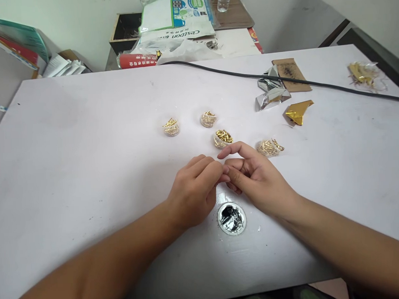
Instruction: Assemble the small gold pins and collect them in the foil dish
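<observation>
The left hand [194,189] and right hand [261,180] meet at pressed-together fingertips above the bench [104,139], any pinched item hidden, a cup of gold pins [223,140] just beyond the right hand's index finger.

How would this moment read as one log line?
left hand, right hand: touching | held: cannot tell | beyond: four clear cups of gold pieces | farther right: gold foil
</observation>
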